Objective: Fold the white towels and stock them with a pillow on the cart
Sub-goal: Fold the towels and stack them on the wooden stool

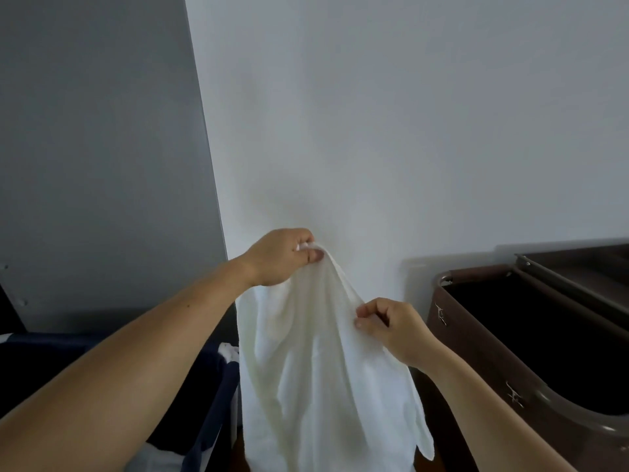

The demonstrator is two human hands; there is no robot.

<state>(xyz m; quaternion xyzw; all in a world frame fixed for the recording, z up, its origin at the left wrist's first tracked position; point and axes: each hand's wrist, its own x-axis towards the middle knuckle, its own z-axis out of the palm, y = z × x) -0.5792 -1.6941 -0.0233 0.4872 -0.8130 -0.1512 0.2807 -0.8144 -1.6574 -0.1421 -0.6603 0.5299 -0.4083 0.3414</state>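
Observation:
A white towel [316, 369] hangs loosely in front of me, its lower part running out of the frame at the bottom. My left hand [279, 257] holds it up by its top edge, thumb and fingers pinching the cloth. Lower and to the right, my right hand [391, 325] pinches the towel's right edge. The brown cart [476, 352] stands at the right with a dark open compartment. No pillow is in view.
A dark blue laundry bin [211, 396] with white cloth [228, 350] at its rim sits at the lower left. A white wall [374, 131] rises straight ahead, with a grey panel [95, 148] to its left.

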